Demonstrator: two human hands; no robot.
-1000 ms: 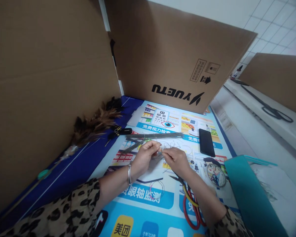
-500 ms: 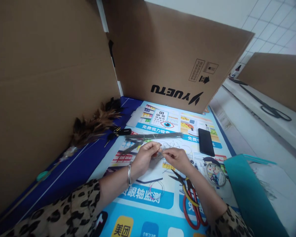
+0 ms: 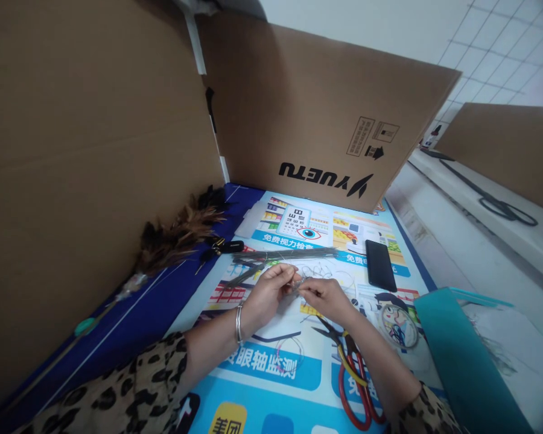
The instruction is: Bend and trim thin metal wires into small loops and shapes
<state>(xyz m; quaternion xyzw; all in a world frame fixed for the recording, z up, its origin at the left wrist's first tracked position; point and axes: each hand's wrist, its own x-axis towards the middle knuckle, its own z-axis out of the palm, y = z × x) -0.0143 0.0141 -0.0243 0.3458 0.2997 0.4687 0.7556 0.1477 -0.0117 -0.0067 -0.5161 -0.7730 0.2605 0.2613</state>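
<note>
My left hand [image 3: 268, 293] and my right hand [image 3: 326, 296] meet over the printed poster [image 3: 271, 367] on the table. Both pinch a thin piece of wire [image 3: 298, 282] between their fingertips. A silver bangle [image 3: 238, 323] circles my left wrist. Just beyond my hands lies a bundle of straight grey wires [image 3: 284, 255], with loose wire loops [image 3: 330, 274] beside it. Red-handled pliers [image 3: 353, 380] lie under my right forearm.
Cardboard walls [image 3: 95, 150] stand at the left and the back [image 3: 326, 114]. A feather duster [image 3: 176, 232] lies at the left on the blue cloth. A black phone [image 3: 380, 265], a round tape roll [image 3: 400, 325] and a teal bag [image 3: 461, 361] are at the right.
My hands stay together on the wire, with small finger movements. The view has shifted slightly.
</note>
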